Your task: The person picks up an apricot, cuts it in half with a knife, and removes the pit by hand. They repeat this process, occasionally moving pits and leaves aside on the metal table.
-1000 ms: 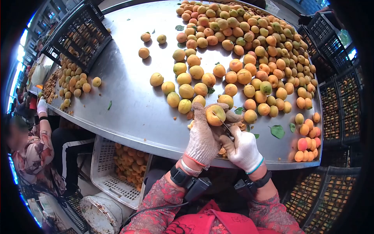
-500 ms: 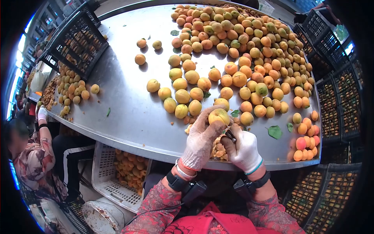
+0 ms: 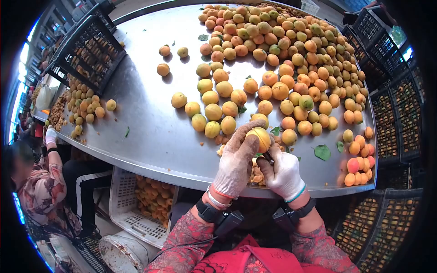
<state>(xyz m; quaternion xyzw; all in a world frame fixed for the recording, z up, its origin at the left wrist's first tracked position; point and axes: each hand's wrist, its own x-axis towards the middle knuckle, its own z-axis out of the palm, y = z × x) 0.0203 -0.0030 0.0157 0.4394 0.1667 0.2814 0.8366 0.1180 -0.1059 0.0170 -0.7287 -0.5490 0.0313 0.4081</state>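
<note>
My left hand, in a soiled white glove, is closed around a yellow-orange apricot above the table's near edge. A thin line runs across the fruit's skin. My right hand, also gloved, grips a small knife by its dark handle, right beside the apricot; its blade is mostly hidden by the fingers and fruit. Beneath my hands lie apricot pieces, partly covered. Whole apricots lie just beyond my left hand, and a green leaf is to the right.
A big heap of apricots covers the metal table's far right. A black crate stands tilted at left. Below the edge is a white crate of apricot pieces. Stacked black crates stand right. A co-worker sits left.
The apricot has turned in my left hand, and the line on its skin now faces up. My right hand has shifted slightly, staying close to the fruit.
</note>
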